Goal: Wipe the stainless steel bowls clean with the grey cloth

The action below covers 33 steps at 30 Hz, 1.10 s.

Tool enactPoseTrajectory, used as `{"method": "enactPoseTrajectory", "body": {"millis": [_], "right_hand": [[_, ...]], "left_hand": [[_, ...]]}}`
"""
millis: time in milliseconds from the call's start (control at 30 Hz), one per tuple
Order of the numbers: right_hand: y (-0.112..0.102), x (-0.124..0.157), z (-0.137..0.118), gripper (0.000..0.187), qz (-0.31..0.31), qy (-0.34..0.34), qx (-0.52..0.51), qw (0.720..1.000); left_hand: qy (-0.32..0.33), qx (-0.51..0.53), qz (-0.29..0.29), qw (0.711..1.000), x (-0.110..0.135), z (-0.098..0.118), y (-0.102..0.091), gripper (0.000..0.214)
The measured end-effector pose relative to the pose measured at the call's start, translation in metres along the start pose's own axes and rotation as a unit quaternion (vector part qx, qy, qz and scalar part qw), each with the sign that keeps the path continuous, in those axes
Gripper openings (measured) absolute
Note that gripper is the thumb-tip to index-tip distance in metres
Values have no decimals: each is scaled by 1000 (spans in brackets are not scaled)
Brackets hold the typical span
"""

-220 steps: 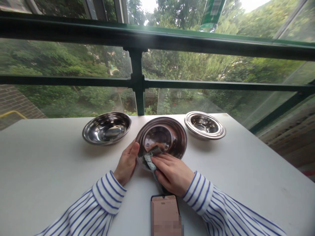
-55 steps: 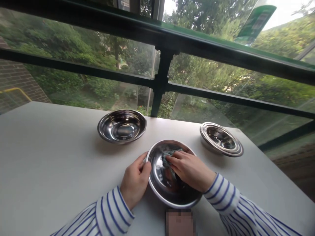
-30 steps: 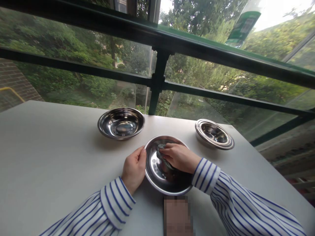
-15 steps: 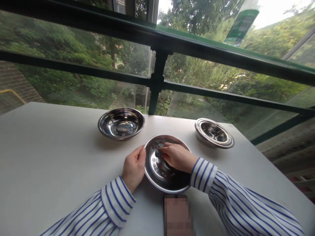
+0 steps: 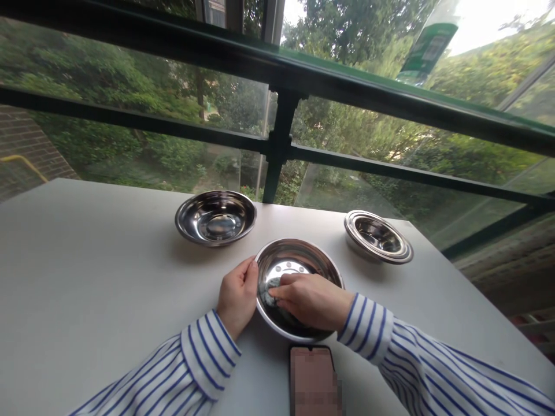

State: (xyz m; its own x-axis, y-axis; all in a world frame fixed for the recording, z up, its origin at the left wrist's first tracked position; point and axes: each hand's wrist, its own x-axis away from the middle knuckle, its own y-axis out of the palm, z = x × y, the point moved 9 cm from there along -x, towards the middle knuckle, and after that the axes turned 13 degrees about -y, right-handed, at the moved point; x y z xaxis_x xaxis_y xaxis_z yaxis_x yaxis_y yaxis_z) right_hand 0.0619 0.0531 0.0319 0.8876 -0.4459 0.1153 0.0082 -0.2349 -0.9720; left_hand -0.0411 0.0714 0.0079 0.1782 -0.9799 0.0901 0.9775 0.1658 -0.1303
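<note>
A shiny steel bowl [image 5: 303, 260] stands on the white table [image 5: 87, 277] right in front of me. My left hand [image 5: 237, 294] grips its left rim, thumb on the edge and fingers curled. My right hand [image 5: 310, 297] is inside the bowl, fingers pressed down on a dark grey-green cloth [image 5: 271, 287] against the left inner wall. Most of the cloth is hidden under the fingers. Both sleeves are white with blue stripes.
A second steel bowl [image 5: 215, 217] sits behind and to the left. A short stack of steel bowls [image 5: 378, 236] stands at the back right near the table corner. A phone [image 5: 313, 380] lies at the near edge. A green metal railing [image 5: 277, 144] runs behind the table.
My right hand and the cloth have slid from the far side of the bowl toward its near left wall. My left hand has stayed on the rim.
</note>
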Motion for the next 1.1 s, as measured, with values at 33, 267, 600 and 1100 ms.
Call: {"method": "enactPoseTrajectory", "body": {"millis": [33,267,600,1100], "right_hand": [[-2,-3,6,17,12,24,11,1000],[-6,-15,17,22,30,50,29,998],[1,10,-12,18,-26,-37,-33,998],[-11,2,44,27,18,122,77,989]], "left_hand": [[4,0,-1,1000,-1,0,0,30],[9,9,4,1000,-3,-1,-1,31],[-2,16,5,1000,-1,-1,0,27],[3,34,-18,999,-3,-2,2,34]]}}
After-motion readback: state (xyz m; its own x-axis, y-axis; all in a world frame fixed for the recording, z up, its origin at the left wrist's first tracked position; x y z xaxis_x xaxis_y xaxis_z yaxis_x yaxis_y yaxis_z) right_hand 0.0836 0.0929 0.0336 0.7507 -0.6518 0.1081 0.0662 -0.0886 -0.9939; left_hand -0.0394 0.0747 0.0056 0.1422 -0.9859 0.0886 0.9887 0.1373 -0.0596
